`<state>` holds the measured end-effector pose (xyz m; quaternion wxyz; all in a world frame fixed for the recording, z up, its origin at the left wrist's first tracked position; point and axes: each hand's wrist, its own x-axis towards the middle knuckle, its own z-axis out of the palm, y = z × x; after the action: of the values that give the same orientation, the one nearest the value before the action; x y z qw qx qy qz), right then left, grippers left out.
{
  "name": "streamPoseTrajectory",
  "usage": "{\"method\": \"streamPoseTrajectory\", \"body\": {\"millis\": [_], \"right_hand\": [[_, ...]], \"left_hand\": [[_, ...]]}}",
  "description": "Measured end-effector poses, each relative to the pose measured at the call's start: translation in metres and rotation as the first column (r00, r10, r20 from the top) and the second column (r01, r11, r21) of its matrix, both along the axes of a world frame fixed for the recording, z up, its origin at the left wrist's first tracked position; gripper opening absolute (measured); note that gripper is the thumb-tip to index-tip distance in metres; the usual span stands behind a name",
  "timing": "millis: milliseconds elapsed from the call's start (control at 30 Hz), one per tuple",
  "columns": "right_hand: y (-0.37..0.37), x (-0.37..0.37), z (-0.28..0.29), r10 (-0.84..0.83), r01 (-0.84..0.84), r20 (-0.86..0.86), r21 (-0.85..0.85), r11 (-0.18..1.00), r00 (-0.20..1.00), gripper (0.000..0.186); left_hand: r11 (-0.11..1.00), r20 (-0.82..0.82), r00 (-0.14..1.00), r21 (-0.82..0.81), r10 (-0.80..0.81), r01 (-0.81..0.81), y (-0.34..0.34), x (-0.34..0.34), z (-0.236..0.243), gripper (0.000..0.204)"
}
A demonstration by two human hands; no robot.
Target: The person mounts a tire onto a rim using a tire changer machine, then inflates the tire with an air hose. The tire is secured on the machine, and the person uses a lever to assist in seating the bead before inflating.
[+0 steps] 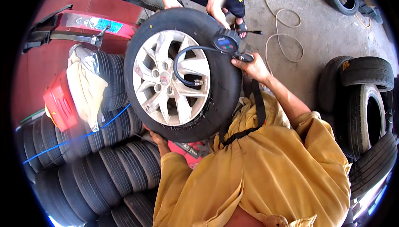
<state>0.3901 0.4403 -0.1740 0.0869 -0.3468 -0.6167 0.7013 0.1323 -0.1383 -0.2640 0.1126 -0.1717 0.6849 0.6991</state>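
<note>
A car wheel point(197, 66) with a silver spoked rim and black tyre is tilted up in front of me. My right hand point(257, 68) is closed round the handle of a tyre inflator gauge point(227, 41) with a small digital display, over the tyre's right side. From the gauge a black hose point(179, 56) loops across the rim, its end at the valve area between spokes. My left hand point(159, 141) grips the tyre's lower left edge, its fingers partly hidden. Across from me, another person's hands point(173, 4) rest at the far edge of the tyre.
Rows of tyres point(104, 173) fill the left, with a red plastic case point(60, 101) and a beige cloth point(86, 88) on top. More tyres point(368, 73) are stacked at right. An air hose point(286, 36) curls on the concrete floor. A red bumper point(91, 21) lies at upper left.
</note>
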Motion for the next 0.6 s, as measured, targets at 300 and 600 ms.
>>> {"method": "streamPoseTrajectory", "body": {"millis": [300, 600], "right_hand": [[0.034, -0.004, -0.024, 0.306, -0.315, -0.12, -0.07, 0.947, 0.945, 0.043], [0.057, -0.027, -0.006, 0.484, -0.394, -0.31, 0.311, 0.865, 0.818, 0.049]], "left_hand": [[0.872, 0.366, 0.919, 0.388, 0.149, -0.297, 0.088, 0.205, -0.016, 0.06], [0.66, 0.505, 0.671, 0.237, 0.543, -0.713, 0.257, 0.262, -0.026, 0.068]]}}
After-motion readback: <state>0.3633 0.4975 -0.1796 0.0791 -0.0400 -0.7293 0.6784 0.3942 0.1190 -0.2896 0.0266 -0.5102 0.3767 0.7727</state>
